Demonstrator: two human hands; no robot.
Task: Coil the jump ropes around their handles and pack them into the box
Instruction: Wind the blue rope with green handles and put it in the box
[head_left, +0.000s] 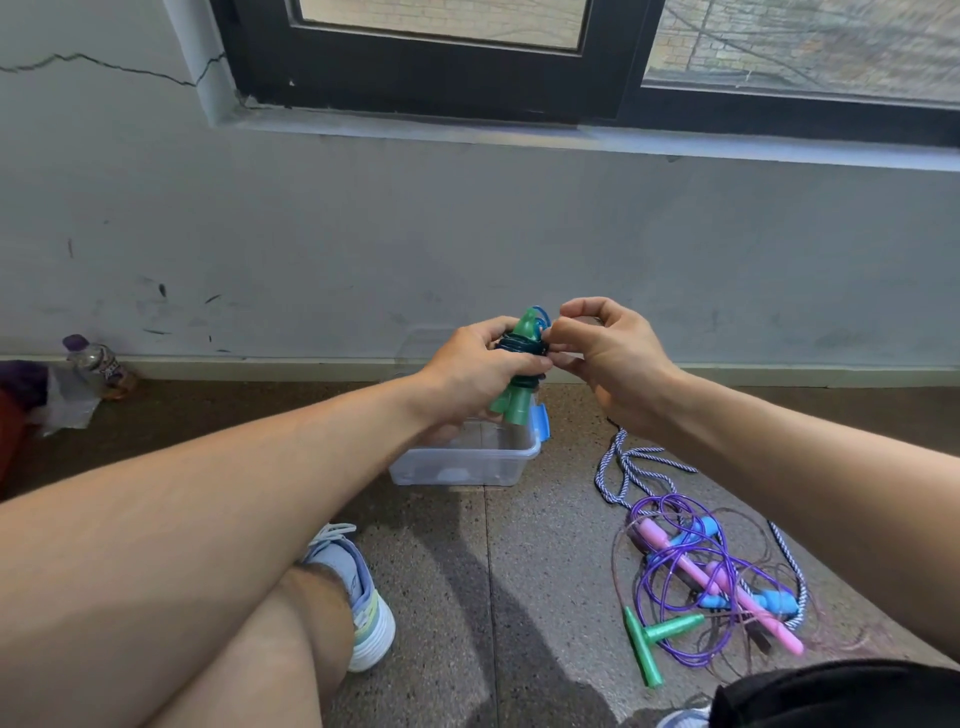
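Note:
My left hand (480, 366) grips a pair of green handles (514, 402) held upright, with a dark blue rope (521, 347) coiled around their middle. My right hand (605, 358) pinches the rope end beside the coil, fingers curled. Both hands are above a clear plastic box (457, 462) with a blue latch (540, 422) that sits on the floor. To the right lies a tangle: a purple rope (691, 566) with green handles (657, 636), pink handles (727, 579), blue handles (774, 603) and a white-and-blue braided rope (623, 467).
A wall with a window sill runs behind the box. A bottle (96, 364) and a plastic bag (67, 400) lie at the far left by the wall. My bent leg and light-coloured shoe (358, 597) occupy the lower left on the speckled floor.

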